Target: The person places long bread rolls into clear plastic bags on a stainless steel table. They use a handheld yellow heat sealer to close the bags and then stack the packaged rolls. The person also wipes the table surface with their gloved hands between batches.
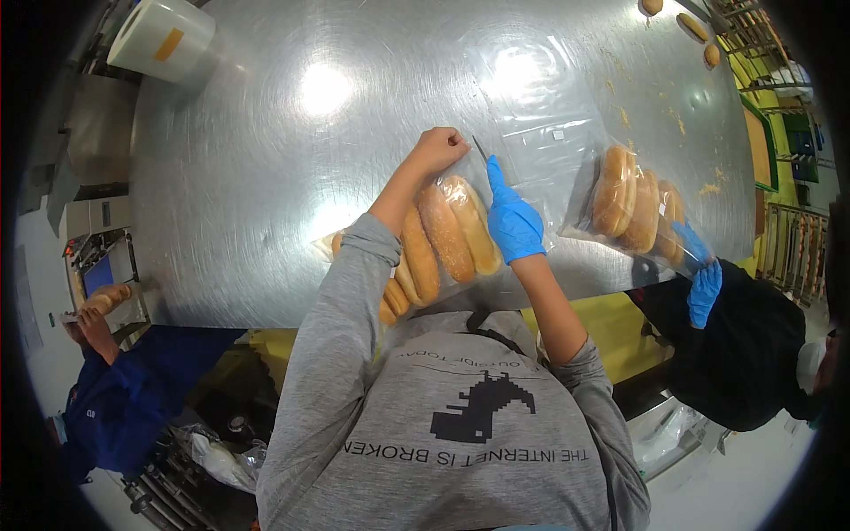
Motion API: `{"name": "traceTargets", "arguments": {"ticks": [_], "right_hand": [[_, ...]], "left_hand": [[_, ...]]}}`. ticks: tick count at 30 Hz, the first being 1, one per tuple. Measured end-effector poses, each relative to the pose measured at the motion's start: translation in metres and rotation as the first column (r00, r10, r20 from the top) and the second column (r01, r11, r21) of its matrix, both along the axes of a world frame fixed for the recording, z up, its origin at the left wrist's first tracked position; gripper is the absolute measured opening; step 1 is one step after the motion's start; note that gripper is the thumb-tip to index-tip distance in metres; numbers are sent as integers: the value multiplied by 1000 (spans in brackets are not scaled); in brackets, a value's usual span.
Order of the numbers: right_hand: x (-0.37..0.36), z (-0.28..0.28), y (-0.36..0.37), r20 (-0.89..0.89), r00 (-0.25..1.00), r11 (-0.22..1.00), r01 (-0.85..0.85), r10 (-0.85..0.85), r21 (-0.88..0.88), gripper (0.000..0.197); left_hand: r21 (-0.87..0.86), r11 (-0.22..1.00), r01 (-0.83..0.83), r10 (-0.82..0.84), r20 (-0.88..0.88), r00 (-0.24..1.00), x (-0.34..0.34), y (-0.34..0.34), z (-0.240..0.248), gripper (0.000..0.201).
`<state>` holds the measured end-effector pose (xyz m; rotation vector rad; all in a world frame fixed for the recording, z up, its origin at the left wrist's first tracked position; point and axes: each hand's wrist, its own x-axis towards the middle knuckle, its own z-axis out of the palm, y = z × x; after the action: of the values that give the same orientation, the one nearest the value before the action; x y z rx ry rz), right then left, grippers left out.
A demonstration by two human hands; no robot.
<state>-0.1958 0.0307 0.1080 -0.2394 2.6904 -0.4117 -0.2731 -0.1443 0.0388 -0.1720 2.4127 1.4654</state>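
My bare left hand (pixel 440 149) is closed at the upper end of a clear plastic bag (pixel 482 188), its fingers curled in on the film. Inside this bag long bread rolls (pixel 445 232) lie side by side on the metal table, partly hidden by my left sleeve. A blue glove covers my right hand (pixel 515 221), which grips a knife with the index finger stretched along it. The thin dark blade (pixel 480 146) points up and left, near my left fingertips. The knife's handle is hidden in the glove.
Flat clear film (pixel 567 97) lies beyond my right hand. A co-worker's blue-gloved hands (pixel 699 265) touch another bag of rolls (pixel 639 199) at right. A film roll (pixel 164 40) stands far left; a second person holds bread (pixel 106 299) at left. Crumbs and small rolls (pixel 691 28) lie far right.
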Motion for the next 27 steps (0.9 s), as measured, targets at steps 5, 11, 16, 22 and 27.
{"name": "traceTargets", "arguments": {"ticks": [5, 11, 16, 22, 27], "right_hand": [[4, -4, -1, 4, 999, 997, -46, 46, 69, 71], [4, -9, 0, 7, 999, 999, -33, 33, 2, 72], [2, -5, -2, -16, 998, 999, -52, 53, 12, 69], [1, -16, -4, -88, 993, 996, -77, 81, 53, 67], [-3, -20, -14, -40, 997, 990, -66, 71, 125, 67]], "left_hand": [[-80, 997, 3, -11, -98, 995, 3, 4, -9, 28], [-202, 979, -37, 19, -90, 996, 1, 6, -4, 24], [-243, 967, -77, 40, -155, 987, 5, 11, -10, 21], [-248, 961, -126, 82, -180, 980, 7, 18, -8, 12], [-277, 952, -128, 95, -129, 987, 4, 17, -11, 12]]}}
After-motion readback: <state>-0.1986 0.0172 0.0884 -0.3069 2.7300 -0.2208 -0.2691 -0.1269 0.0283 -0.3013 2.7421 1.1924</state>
